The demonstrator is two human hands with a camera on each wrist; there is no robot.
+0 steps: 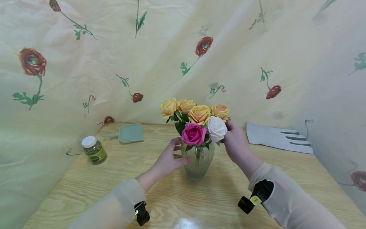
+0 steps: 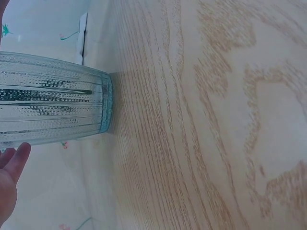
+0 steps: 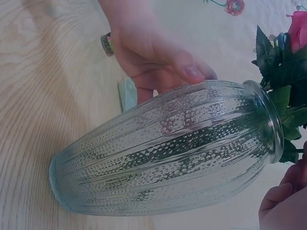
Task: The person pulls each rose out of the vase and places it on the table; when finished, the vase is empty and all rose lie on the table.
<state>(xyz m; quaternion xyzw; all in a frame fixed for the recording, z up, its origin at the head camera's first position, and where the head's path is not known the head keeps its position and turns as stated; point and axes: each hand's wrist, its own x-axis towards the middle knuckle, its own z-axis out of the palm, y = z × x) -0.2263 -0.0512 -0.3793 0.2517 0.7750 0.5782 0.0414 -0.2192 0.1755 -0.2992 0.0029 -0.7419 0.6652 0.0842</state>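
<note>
A ribbed clear glass vase (image 1: 198, 163) stands upright on the wooden table, filled with artificial roses. Several yellow roses (image 1: 199, 114) are at the back, with a magenta rose (image 1: 194, 134) and a white rose (image 1: 216, 128) in front. My left hand (image 1: 168, 159) holds the vase's left side, its thumb (image 3: 192, 73) against the glass and the other fingers partly behind it. At the right of the bouquet, my right hand (image 1: 235, 141) has curled fingers beside the vase mouth and seems to pinch a rose stem (image 3: 298, 150). Blooms partly hide its fingertips.
On the left stand a white-lidded jar (image 1: 95, 151) and, farther back, a pale green dustpan (image 1: 131, 133). A grey-white glove (image 1: 277, 138) lies at the back right. Floral-patterned sheeting (image 1: 160, 57) hangs behind the table (image 1: 114, 171).
</note>
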